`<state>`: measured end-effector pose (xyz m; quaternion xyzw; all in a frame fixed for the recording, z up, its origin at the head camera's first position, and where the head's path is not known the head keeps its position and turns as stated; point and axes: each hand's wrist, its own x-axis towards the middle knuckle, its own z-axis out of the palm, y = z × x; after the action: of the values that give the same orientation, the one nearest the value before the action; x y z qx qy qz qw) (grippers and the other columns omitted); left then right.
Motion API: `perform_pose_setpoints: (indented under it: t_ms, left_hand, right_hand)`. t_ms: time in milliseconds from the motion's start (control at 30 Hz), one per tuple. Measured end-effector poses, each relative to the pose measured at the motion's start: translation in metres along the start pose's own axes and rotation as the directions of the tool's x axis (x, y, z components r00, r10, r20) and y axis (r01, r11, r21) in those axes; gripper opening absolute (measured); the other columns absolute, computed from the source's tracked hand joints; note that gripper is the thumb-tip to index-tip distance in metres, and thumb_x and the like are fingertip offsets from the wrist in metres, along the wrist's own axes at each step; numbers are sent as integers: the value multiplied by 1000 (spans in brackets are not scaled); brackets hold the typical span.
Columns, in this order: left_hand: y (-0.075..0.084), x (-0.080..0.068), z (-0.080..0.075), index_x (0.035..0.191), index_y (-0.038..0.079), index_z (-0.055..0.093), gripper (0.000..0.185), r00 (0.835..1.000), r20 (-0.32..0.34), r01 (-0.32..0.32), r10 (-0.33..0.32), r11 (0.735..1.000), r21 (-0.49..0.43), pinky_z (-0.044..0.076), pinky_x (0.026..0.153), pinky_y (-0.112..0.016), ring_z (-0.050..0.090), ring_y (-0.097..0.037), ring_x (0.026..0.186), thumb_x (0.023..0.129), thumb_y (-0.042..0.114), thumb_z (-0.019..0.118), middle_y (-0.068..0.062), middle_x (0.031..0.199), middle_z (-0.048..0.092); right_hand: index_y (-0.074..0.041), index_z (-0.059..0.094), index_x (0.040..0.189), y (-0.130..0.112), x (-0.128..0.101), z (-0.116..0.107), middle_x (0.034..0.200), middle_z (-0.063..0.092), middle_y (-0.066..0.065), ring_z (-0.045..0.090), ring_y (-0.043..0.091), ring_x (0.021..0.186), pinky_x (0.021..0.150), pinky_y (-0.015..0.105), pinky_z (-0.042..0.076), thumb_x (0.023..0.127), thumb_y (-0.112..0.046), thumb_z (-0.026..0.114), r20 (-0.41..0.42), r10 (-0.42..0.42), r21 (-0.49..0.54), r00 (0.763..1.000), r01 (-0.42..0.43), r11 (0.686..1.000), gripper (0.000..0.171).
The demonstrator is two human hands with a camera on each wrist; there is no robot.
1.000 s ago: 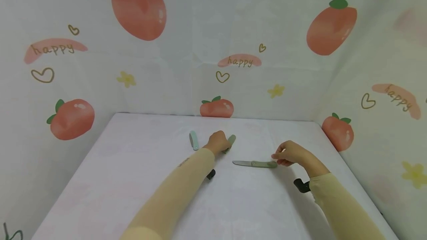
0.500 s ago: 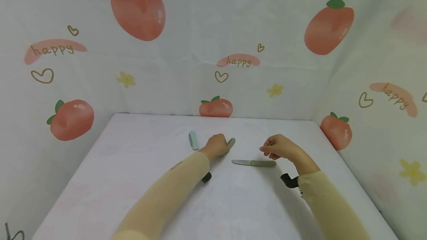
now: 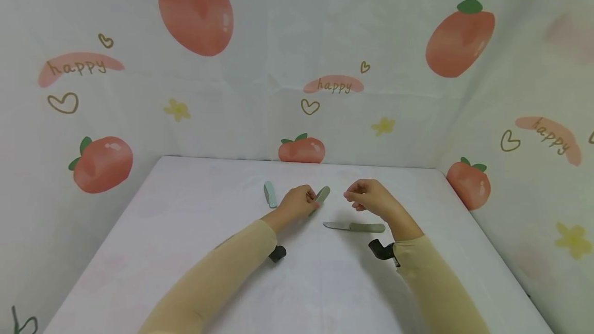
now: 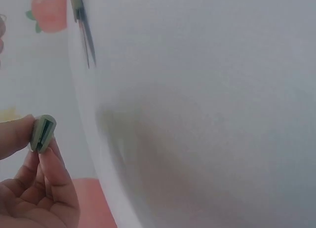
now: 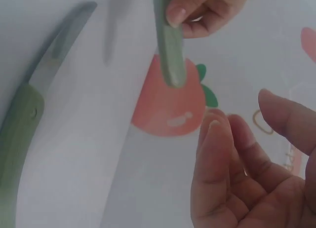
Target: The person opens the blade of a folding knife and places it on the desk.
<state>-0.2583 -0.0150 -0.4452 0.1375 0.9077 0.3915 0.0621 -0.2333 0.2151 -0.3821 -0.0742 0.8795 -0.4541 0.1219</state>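
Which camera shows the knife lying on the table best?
The head view: the whole knife shows there, though small. The right wrist view is closer but crops its handle; the left wrist view catches only part, at the top edge.

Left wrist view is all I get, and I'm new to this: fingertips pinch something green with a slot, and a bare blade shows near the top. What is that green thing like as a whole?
Observer: The right wrist view shows it lengthwise: a long green handle with a rounded far end, held in the left hand.
Visitor: Is anything else being held?
Observer: No, the right hand holds nothing.
Visitor: Anything lying about that I miss?
Observer: Yes, a mint handle, no blade showing, lies on the table, left of the left hand in the head view.
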Motion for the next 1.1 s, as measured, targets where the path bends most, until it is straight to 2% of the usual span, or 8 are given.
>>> perform_pose_setpoints:
  t_ms: [233, 433, 533, 667, 933, 1100]
  left_hand:
    - [1, -8, -5, 100, 10, 64, 20, 1000, -20, -13, 11, 996, -85, 48, 71, -26, 58, -11, 79, 92, 24, 75, 3, 87, 64]
    - [3, -17, -10, 104, 10, 63, 22, 999, -18, -39, 36, 983, -181, 51, 71, -26, 60, -12, 82, 93, 25, 74, 1, 91, 65]
    - [3, -23, -12, 104, 9, 62, 22, 999, -20, -49, 45, 974, -222, 52, 70, -26, 61, -12, 81, 93, 24, 74, 0, 92, 65]
    - [2, -30, -15, 104, 9, 62, 22, 998, -18, -70, 68, 964, -257, 53, 69, -26, 62, -12, 80, 93, 23, 74, 0, 92, 65]
    - [0, -37, -17, 101, 8, 61, 21, 995, -14, -103, 103, 953, -284, 52, 66, -25, 61, -11, 75, 92, 19, 76, -1, 88, 64]
    - [0, -39, -19, 98, 7, 58, 22, 991, 22, -118, 129, 953, -278, 49, 63, -24, 59, -10, 72, 92, 19, 76, -1, 85, 63]
  right_hand:
    - [4, 63, 110, -2, 7, 16, 102, 67, 18, 67, 40, 91, 72, 29, 57, 98, -17, 66, -97, -3, 38, 995, 7, 999, 25]
    - [4, 61, 115, 0, 13, 33, 106, 68, 21, 68, 41, 95, 72, 27, 57, 100, -20, 65, -178, -35, 109, 983, 55, 993, 29]
    - [4, 61, 117, 1, 14, 42, 108, 68, 25, 68, 42, 95, 73, 28, 57, 100, -22, 65, -201, -67, 136, 977, 96, 986, 32]
    - [4, 61, 118, -1, 15, 52, 106, 69, 22, 67, 43, 96, 75, 30, 58, 100, -23, 64, -217, -105, 175, 970, 145, 974, 33]
    - [6, 61, 115, -5, 14, 62, 99, 69, 16, 68, 24, 86, 77, 31, 57, 102, -17, 61, -193, -137, 228, 972, 180, 957, 27]
    - [7, 61, 115, -4, 13, 64, 97, 68, 14, 67, 20, 84, 77, 30, 57, 101, -13, 60, -171, -130, 274, 977, 174, 946, 25]
